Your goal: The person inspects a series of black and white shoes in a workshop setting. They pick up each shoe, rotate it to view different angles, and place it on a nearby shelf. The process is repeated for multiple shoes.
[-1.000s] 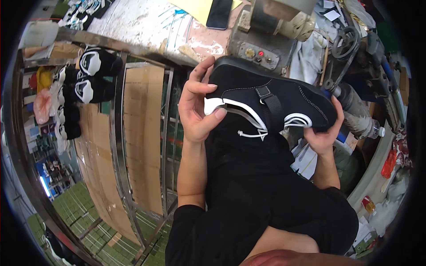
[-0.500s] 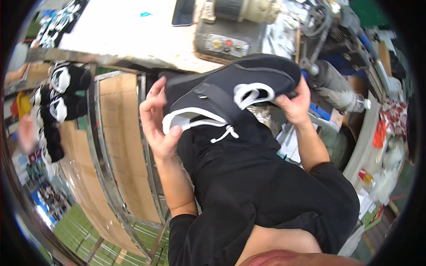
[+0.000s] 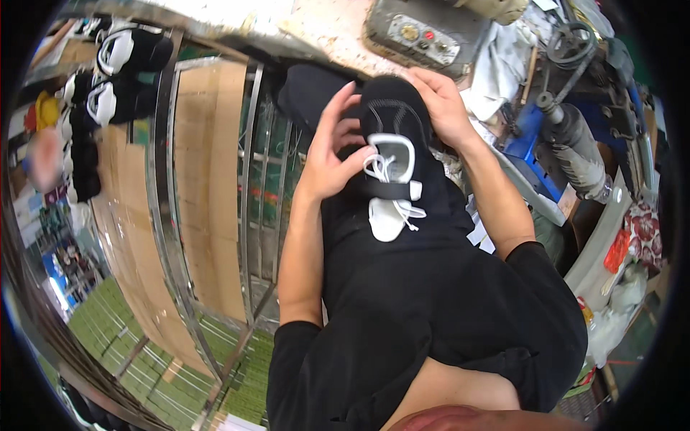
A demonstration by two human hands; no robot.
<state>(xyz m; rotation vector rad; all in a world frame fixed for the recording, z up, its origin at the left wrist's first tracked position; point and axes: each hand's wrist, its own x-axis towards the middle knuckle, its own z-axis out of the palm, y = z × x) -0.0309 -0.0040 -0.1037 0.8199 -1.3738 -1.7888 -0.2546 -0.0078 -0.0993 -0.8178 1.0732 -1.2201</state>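
both hands are on one black shoe (image 3: 392,144) held over my lap, just below the bench (image 3: 316,29) edge. my left hand (image 3: 332,154) has its fingers (image 3: 343,108) curled on the shoe's near side, thumb pressing by the white laces (image 3: 384,169); my right hand (image 3: 442,108) cups the toe, fingers closed on it. i judge this an inspecting or lacing step. next move calls for a steady right grip while the left works the laces.

Black short-sleeved top, black trousers, bare forearms, no gloves
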